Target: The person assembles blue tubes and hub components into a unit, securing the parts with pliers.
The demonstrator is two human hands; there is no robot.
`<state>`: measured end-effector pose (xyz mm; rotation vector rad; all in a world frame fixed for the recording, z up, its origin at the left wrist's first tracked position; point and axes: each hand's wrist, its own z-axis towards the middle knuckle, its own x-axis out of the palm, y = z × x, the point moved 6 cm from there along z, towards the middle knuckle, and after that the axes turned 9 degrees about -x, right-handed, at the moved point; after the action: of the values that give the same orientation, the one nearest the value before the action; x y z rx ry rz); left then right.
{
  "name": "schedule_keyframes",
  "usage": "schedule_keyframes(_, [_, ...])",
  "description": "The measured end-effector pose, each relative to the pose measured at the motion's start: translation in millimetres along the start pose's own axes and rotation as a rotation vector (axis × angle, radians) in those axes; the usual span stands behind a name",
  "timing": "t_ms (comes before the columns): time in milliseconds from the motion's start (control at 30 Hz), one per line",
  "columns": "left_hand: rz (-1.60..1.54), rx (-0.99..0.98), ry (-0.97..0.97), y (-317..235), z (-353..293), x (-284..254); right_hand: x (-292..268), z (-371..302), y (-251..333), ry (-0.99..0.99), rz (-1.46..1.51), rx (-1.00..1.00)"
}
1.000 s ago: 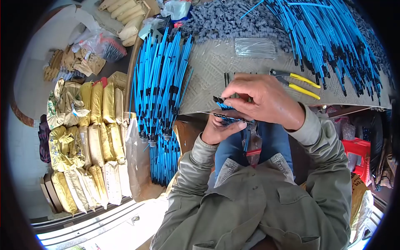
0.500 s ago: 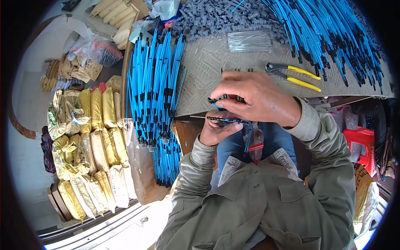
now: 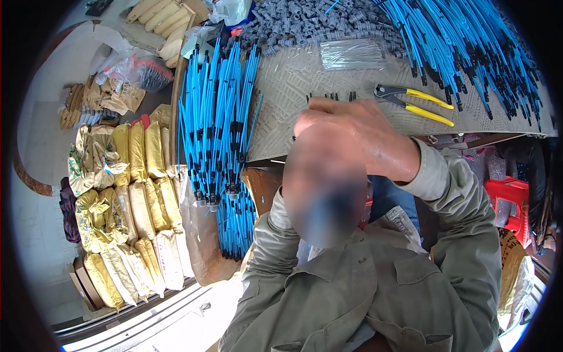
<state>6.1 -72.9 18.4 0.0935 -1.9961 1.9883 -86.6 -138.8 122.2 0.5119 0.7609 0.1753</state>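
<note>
My right hand is over the near edge of the table, its fingers curled downward. What they hold, if anything, is hidden. A blurred patch covers my left hand, so its fingers and any grip cannot be made out; only its sleeve shows. The tip of a thin pale rod sticks out to the left of that patch. Several small black upright tips show just behind my right hand. Pliers with yellow handles lie on the table to the right of my right hand.
Blue rods with black fittings stand bundled at left; more blue rods lie at back right. Grey plastic fittings are heaped at the back, behind a bundle of thin wires. Yellow packets are stacked left; a red stool stands right.
The black-studded rod and the black pieces between my hands are now covered by the blurred patch. My right hand has shifted only slightly, its fingers now curled further down.
</note>
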Motion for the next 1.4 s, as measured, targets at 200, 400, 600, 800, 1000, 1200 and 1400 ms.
schedule_keyframes(200, [0.193,-0.078,0.109,-8.0,9.9,11.3,-20.1,3.7,-5.0,-0.046,-0.043,-0.015])
schedule_keyframes(400, [0.089,-0.05,0.076,-6.9,16.8,14.3,-35.6,-64.8,-38.1,0.097,-0.066,0.24])
schedule_keyframes(600, [0.048,-0.111,-0.006,-2.9,18.0,11.4,20.1,-81.7,-59.9,0.238,-0.132,0.072])
schedule_keyframes(800, [0.155,0.017,0.093,-1.7,19.3,9.3,45.2,-61.9,-66.0,0.43,-0.162,-0.145])
schedule_keyframes(1000, [0.172,-0.08,0.223,5.2,10.3,8.4,53.8,-61.5,-66.9,0.47,-0.199,-0.232])
schedule_keyframes(1200, [-0.183,-0.128,0.132,27.5,-6.9,11.0,57.5,-65.4,-67.5,0.481,-0.169,-0.191])
schedule_keyframes(1400, [0.509,0.16,0.237,10.3,-5.3,8.5,58.6,-67.4,-72.9,0.42,-0.212,-0.256])
